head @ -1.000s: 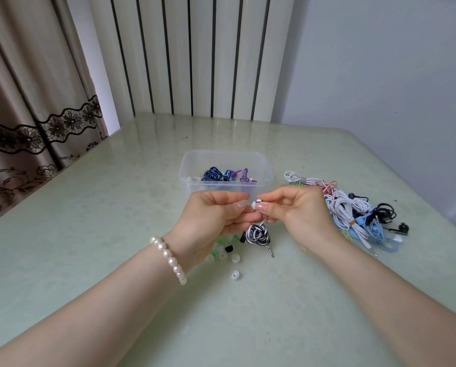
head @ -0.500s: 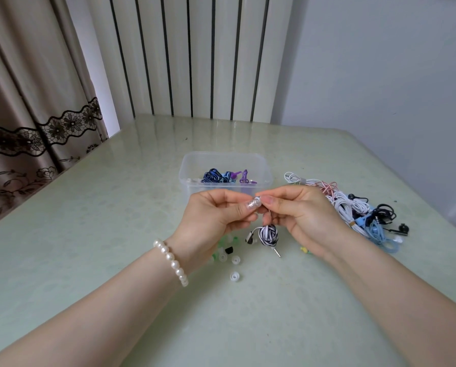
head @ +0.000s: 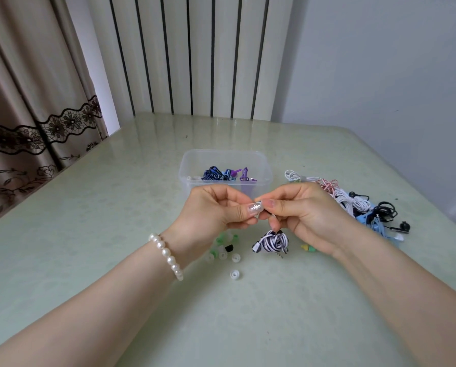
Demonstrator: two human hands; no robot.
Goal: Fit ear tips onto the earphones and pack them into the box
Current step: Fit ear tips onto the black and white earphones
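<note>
Both hands meet mid-table: left hand [head: 216, 210] pinches a tiny ear tip [head: 258, 203], right hand [head: 303, 213] pinches the striped earphone [head: 273, 241], its bundle dangling below.

Left of the box [head: 195, 165] the table [head: 89, 234] lies bare; right, an earphone pile [head: 354, 202] crowds it; loose tips [head: 228, 250] litter its near side.

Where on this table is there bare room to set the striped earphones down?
Bare patches: the pale green table left of the clear plastic box, and the near stretch between the forearms, below the lone white ear tip. Crowded: loose ear tips under the left hand, and the tangled earphone pile beyond the right hand.
</note>
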